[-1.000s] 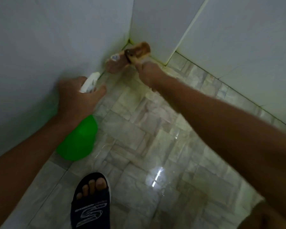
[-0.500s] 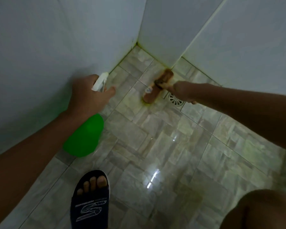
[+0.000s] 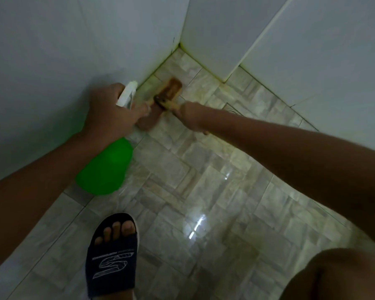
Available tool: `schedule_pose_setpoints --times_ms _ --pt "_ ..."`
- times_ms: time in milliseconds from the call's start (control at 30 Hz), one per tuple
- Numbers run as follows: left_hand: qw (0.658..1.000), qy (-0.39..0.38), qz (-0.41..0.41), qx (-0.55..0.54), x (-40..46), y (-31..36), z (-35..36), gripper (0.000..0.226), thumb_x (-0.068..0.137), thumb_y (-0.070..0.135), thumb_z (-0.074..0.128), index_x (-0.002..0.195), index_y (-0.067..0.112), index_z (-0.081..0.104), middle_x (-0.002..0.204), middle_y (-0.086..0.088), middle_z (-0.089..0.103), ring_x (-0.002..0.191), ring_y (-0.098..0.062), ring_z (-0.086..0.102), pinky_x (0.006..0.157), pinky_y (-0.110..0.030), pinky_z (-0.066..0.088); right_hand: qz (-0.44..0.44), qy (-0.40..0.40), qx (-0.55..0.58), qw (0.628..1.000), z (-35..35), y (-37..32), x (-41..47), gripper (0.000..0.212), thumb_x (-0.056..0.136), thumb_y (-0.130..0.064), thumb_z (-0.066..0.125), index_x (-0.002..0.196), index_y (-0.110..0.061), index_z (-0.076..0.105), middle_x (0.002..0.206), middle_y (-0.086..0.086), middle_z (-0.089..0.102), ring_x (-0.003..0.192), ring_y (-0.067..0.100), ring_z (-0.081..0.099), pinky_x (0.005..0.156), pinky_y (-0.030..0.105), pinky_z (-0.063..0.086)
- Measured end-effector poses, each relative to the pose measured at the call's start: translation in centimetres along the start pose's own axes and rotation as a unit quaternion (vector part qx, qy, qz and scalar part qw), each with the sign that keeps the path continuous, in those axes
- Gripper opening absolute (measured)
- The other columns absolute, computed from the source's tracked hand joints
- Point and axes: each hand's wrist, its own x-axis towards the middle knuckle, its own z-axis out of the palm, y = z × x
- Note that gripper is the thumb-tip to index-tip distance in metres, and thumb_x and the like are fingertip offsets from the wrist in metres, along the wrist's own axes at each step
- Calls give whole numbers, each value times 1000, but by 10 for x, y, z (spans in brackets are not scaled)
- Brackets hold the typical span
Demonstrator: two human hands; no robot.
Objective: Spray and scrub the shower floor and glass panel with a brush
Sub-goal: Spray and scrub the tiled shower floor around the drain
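Scrubbing is shown at the far corner of the shower floor (image 3: pixel 204 180), where pale marbled tiles meet white walls. A brush (image 3: pixel 168 92) with a brown wooden back is pressed flat on the tiles, just beside the left wall (image 3: pixel 52 61) and near the corner. Its light handle is gripped by the right hand (image 3: pixel 191 118), whose fingers are curled round it; the right arm is stretched across the floor from the lower right.

A green spray bottle (image 3: pixel 105 167) with a white trigger head (image 3: pixel 127 94) is held by the left hand (image 3: pixel 110 113). The fingers are wrapped round the neck below the trigger, and the bottle is tilted so that its round green body hangs toward the camera while the nozzle is pointed at the corner. The left hand lies just beside the brush, and part of the brush handle is hidden behind it, so whether they touch cannot be told.

Yellow-green staining is seen along the grout where the floor meets the walls. A round drain (image 3: pixel 233 109) is partly hidden behind the right forearm. A bright light reflection is seen on the wet tiles in the middle of the floor. A foot in a dark slide sandal (image 3: pixel 112 260) is planted at the lower edge, and a bare knee (image 3: pixel 338 276) is seen at the lower right.
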Motion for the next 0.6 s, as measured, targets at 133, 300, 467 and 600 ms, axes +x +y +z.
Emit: schedule_pose_setpoints --times_ms 133,300,467,600 --pt "999 -10 -35 -13 2 1 -2 52 80 38 80 61 21 35 58 4 36 52 -12 34 55 -29 29 39 -28 -64 997 7 64 -46 42 108 -41 24 93 -15 54 75 7 51 75 27 57 68 32 44" --pt "1000 -4 -27 -16 1 1 2 45 82 35 82 67 9 49 62 -4 45 58 -18 42 55 -32 31 142 -3 -49 989 -33 89 -60 38 108 -39 19 121 -20 51 83 12 51 69 28 61 64 37 56" --pt "999 -22 32 10 -4 12 13 42 85 34 78 65 11 49 54 4 40 55 -21 44 49 -27 33 117 48 14 992 -21 59 -8 44 108 -31 23 142 -8 41 109 20 56 93 31 61 72 33 43" --pt "998 -50 33 -4 -4 23 18 54 92 52 74 68 6 55 58 -12 53 56 -38 65 51 -47 49 37 29 21 999 29 35 -20 47 107 -44 25 108 -9 56 93 13 55 83 28 60 69 30 43"
